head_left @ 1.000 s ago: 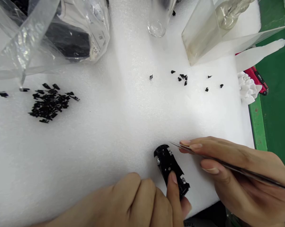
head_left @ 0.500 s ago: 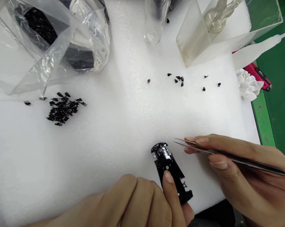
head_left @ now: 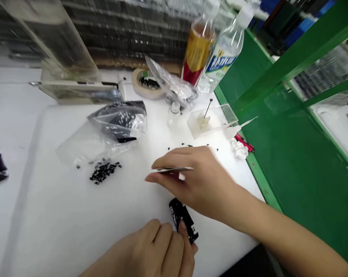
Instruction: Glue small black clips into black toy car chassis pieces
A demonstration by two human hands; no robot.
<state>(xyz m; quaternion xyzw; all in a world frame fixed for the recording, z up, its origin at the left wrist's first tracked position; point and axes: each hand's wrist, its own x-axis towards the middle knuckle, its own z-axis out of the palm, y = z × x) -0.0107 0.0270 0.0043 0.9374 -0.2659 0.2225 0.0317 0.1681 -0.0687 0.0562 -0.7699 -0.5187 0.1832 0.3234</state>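
My left hand [head_left: 159, 248] is closed round the lower end of a narrow black plastic part [head_left: 182, 216], its thumb pressed on the part's face. Above that part, my right hand [head_left: 197, 179] pinches a pair of metal tweezers [head_left: 174, 169], which point left. Their tips are blurred, and I cannot tell whether they hold a piece. To the left of the tweezers lies a heap of tiny black pieces [head_left: 103, 171] on the white foam sheet [head_left: 61, 215]. A few more loose bits lie beyond my right hand, partly hidden by it.
Clear bags [head_left: 113, 123] lie behind the heap. Farther back are a tape roll [head_left: 146, 85], a small glass bottle [head_left: 173, 114], a clear box [head_left: 210, 119], a white nozzle bottle [head_left: 233, 131] and two drink bottles [head_left: 198, 50]. A green panel [head_left: 295, 173] bounds the right side.
The camera has tilted up, showing more of the bench. My right hand with the tweezers has moved left, from beside the black part to beyond it. My left hand still grips the part.
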